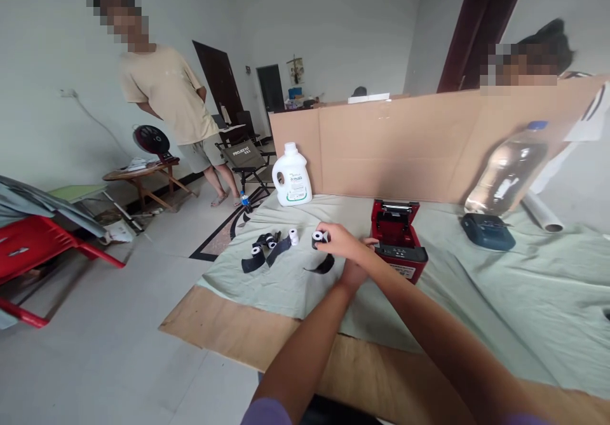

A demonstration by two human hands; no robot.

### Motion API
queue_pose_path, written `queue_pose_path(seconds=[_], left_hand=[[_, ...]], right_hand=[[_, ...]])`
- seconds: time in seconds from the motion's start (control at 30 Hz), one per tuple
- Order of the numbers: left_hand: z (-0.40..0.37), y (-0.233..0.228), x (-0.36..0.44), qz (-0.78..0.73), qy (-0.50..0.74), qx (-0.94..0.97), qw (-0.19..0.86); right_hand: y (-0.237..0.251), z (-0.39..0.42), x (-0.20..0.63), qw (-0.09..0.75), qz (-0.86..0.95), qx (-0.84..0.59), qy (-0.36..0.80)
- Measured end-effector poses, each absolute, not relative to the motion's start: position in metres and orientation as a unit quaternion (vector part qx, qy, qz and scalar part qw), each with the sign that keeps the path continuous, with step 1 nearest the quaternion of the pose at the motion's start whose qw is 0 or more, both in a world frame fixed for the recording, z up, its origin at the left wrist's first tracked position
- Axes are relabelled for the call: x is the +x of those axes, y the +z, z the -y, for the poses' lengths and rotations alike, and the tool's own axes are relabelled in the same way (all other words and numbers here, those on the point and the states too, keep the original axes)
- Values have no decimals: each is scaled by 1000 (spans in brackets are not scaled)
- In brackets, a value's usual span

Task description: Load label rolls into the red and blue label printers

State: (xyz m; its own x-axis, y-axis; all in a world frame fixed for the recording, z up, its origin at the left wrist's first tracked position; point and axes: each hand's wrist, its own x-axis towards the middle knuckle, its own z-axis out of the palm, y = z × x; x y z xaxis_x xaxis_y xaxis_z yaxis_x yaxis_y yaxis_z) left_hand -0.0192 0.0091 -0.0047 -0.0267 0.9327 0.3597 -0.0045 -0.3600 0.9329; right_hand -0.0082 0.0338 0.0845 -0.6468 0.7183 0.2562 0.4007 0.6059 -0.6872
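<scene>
My right hand [337, 241] pinches a small paper roll [317, 238] with a white end and dark outer layer, above the cloth. A dark loose strip [324, 265] hangs or lies just below it. My arms cross, the right forearm passing over the left. My left hand [355, 274] is at the left side of a red and black receipt printer [403, 253], its fingers mostly hidden behind my right forearm. The printer's lid stands raised, showing the red inside. Left of my right hand lie several similar rolls [256, 256] with dark strips, plus a white roll [293, 237].
A white detergent jug [293, 180] stands at the back before a cardboard partition [381, 152]. To the right are a dark blue device [488, 231], a large clear bottle [508, 171] and a white tube [543, 212]. One person stands at left; another is behind the cardboard.
</scene>
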Motion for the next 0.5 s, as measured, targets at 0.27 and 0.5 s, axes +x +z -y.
queue_pose_path(seconds=[0.27, 0.5], left_hand=[[-7, -13, -19, -416, 619, 563, 355], [-3, -6, -17, -353, 612, 625, 331]], right_hand=[[112, -11, 57, 420, 575, -303, 633], [126, -8, 121, 354, 566, -351, 657]])
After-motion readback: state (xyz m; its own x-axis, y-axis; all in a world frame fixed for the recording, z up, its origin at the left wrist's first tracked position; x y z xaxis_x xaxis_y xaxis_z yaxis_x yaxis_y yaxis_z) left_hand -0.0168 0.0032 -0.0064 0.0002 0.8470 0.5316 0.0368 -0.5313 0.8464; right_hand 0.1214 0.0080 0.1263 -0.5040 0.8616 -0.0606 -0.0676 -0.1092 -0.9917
